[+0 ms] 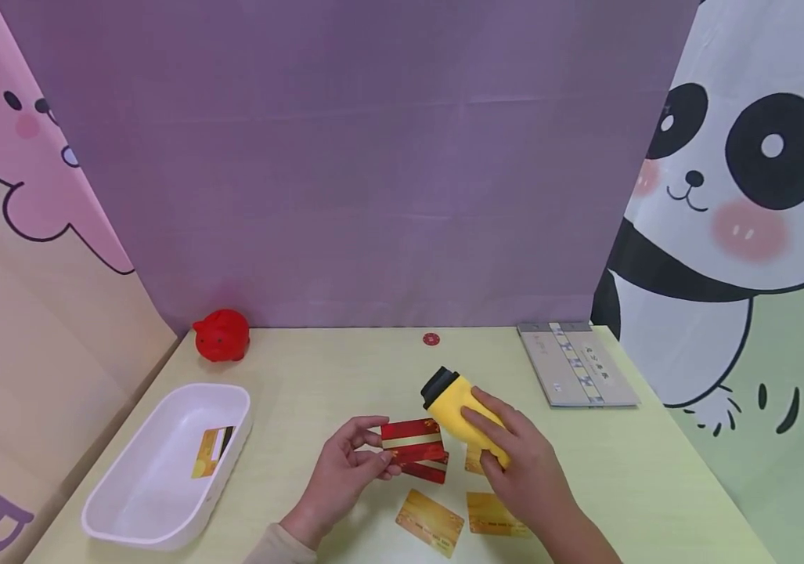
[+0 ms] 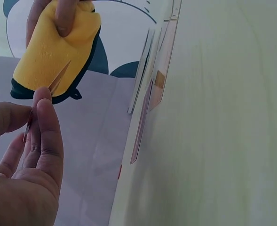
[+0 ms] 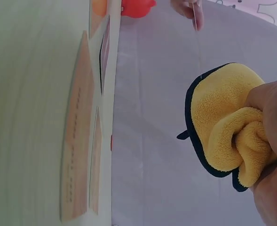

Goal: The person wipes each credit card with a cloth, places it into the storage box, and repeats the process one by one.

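Note:
My left hand [image 1: 347, 464] pinches a red card with a pale gold stripe [image 1: 412, 440] between thumb and fingers. In the left wrist view this card shows nearly edge-on in front of the cloth. A second red card [image 1: 431, 471] shows just below it in the head view, partly covered by it. My right hand [image 1: 530, 458] grips a bunched yellow cloth with black edging [image 3: 218, 103], held close to the right of the upper red card. Beneath the right hand, gold cards [image 1: 489, 513] lie on the table, partly hidden by it. Another gold card [image 1: 430, 521] lies fully visible, nearer to me.
A white plastic basin [image 1: 109, 509] stands on the left, with a gold card [image 1: 207, 454] inside it. Behind it sits a red piggy bank [image 1: 222, 335]. A small red disc [image 1: 431, 339] lies near the back edge, and a grey booklet [image 1: 574, 368] is at the back right.

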`<act>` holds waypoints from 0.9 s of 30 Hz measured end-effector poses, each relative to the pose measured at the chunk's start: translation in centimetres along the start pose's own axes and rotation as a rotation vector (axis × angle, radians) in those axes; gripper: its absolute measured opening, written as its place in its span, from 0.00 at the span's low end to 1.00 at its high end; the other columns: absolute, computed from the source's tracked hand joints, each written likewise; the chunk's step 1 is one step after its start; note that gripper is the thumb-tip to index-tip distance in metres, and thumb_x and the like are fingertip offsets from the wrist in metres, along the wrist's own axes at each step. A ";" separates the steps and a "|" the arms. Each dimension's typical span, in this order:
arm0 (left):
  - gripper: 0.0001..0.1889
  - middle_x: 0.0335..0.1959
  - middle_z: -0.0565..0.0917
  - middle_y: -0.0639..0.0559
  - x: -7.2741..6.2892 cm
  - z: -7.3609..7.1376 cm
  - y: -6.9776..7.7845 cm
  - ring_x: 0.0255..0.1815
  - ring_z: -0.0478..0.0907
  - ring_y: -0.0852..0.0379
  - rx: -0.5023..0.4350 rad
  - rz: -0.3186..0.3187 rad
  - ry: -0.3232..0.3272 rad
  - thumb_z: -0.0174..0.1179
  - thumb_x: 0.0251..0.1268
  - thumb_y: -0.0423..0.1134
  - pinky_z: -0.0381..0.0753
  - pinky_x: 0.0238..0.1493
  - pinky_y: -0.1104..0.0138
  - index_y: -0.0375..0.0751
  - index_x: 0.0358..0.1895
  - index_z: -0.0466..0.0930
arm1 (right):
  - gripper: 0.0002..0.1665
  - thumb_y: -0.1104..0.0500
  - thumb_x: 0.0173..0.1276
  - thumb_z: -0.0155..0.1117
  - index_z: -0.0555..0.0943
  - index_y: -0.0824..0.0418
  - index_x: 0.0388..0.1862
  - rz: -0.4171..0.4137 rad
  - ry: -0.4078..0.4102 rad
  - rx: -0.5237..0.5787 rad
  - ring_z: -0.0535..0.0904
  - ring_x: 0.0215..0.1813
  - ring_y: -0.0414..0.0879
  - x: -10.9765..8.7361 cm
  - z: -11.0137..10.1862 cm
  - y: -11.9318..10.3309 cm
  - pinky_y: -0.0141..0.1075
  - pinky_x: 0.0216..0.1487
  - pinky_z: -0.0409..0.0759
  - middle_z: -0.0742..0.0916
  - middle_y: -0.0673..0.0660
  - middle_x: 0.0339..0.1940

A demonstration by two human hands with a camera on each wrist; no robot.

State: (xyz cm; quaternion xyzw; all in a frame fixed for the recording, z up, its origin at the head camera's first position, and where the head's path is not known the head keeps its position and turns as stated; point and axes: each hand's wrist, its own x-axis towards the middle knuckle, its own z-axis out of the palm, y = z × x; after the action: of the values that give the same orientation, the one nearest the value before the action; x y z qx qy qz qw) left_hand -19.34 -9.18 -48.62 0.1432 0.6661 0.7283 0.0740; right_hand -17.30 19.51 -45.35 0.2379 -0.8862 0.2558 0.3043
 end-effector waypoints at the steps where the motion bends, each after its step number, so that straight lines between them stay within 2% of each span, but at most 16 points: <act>1: 0.26 0.48 0.79 0.37 0.0 0.0 0.0 0.41 0.91 0.44 -0.002 -0.001 -0.001 0.67 0.72 0.31 0.90 0.47 0.56 0.42 0.70 0.73 | 0.42 0.75 0.53 0.76 0.84 0.48 0.66 -0.012 -0.003 -0.001 0.80 0.67 0.51 0.0 0.0 -0.1 0.45 0.57 0.86 0.76 0.49 0.76; 10: 0.26 0.50 0.79 0.35 0.2 0.0 -0.1 0.42 0.90 0.41 -0.023 -0.013 -0.005 0.67 0.73 0.31 0.89 0.49 0.54 0.45 0.70 0.73 | 0.45 0.76 0.48 0.82 0.85 0.48 0.65 -0.043 -0.038 -0.017 0.79 0.68 0.52 0.0 0.3 -1.0 0.45 0.56 0.86 0.76 0.49 0.76; 20: 0.27 0.49 0.78 0.37 -0.2 0.6 0.1 0.44 0.90 0.42 -0.067 -0.016 -0.015 0.67 0.72 0.31 0.88 0.51 0.54 0.42 0.71 0.71 | 0.45 0.75 0.45 0.84 0.86 0.45 0.63 -0.134 -0.098 -0.016 0.81 0.63 0.51 -0.1 0.8 -2.0 0.46 0.57 0.87 0.78 0.50 0.74; 24: 0.27 0.49 0.78 0.38 -0.2 0.6 0.0 0.43 0.90 0.43 -0.081 -0.001 -0.025 0.67 0.73 0.31 0.88 0.52 0.53 0.40 0.71 0.70 | 0.46 0.73 0.44 0.87 0.86 0.43 0.62 -0.130 -0.138 -0.046 0.81 0.63 0.50 -0.2 1.0 -2.0 0.46 0.58 0.86 0.77 0.48 0.75; 27: 0.27 0.50 0.78 0.37 -0.3 0.6 -0.1 0.43 0.90 0.43 -0.090 0.002 -0.022 0.67 0.73 0.31 0.88 0.52 0.53 0.40 0.71 0.70 | 0.44 0.72 0.44 0.87 0.87 0.44 0.61 -0.110 -0.138 -0.080 0.81 0.63 0.50 -0.3 1.0 -1.8 0.46 0.59 0.86 0.78 0.48 0.74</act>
State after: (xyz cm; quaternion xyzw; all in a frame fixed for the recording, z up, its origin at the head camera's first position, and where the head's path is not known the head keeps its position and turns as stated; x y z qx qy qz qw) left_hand -18.92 -8.71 -48.72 0.1484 0.6316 0.7560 0.0869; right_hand -16.46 17.68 -45.66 0.2911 -0.9001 0.1863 0.2654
